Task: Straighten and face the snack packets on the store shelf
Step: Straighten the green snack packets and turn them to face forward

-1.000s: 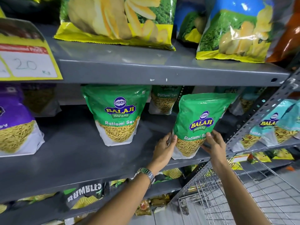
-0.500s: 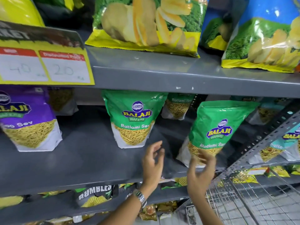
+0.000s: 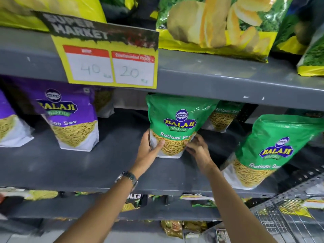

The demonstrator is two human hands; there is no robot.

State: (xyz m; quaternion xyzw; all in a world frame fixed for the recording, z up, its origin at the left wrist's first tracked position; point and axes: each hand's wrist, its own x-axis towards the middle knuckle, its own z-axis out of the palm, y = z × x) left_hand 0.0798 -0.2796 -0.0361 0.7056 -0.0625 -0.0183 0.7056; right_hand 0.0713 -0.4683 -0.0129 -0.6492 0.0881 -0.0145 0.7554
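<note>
A green Ratlami Sev packet stands upright in the middle of the grey shelf, label facing me. My left hand grips its lower left corner, thumb across the front. My right hand holds its lower right side. A second green Ratlami Sev packet stands at the shelf's front right, leaning left. A third green packet sits behind the held one. A purple sev packet stands upright to the left.
A yellow price sign hangs from the upper shelf edge. Large chip bags lie on that upper shelf. Another purple packet shows at far left. A wire trolley is at bottom right. Lower shelves hold more packets.
Both hands left the right-hand green packet, moved left and took hold of the middle green packet. The view swung left and closer.
</note>
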